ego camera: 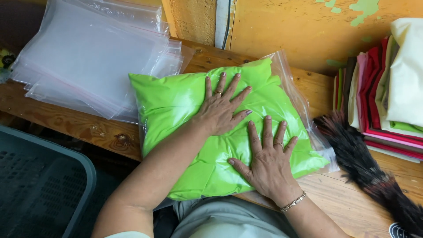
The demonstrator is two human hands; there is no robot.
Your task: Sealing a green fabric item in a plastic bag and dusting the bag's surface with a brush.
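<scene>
Two hands press flat on a green cushion [189, 128] sealed in a clear bag [293, 83], which lies on a wooden desk [335, 207] directly under the palms. The cushion's long axis runs from its upper-left corner down to its lower-right corner. The left hand [220, 108] rests on the cushion's upper middle, fingers spread and open; the right hand [266, 161] rests lower and nearer the person, equally splayed, gripping nothing. The bag's open mouth juts past the cushion toward the yellow wall [308, 31]. Left of the cushion lies a stack of empty bags [88, 53]; right of it, a feather duster [365, 167] and folded cloths [387, 88], both cut off by the frame. The cushion's near edge is hidden by the person's lap, and a dark crate [39, 185] sits below the desk.
</scene>
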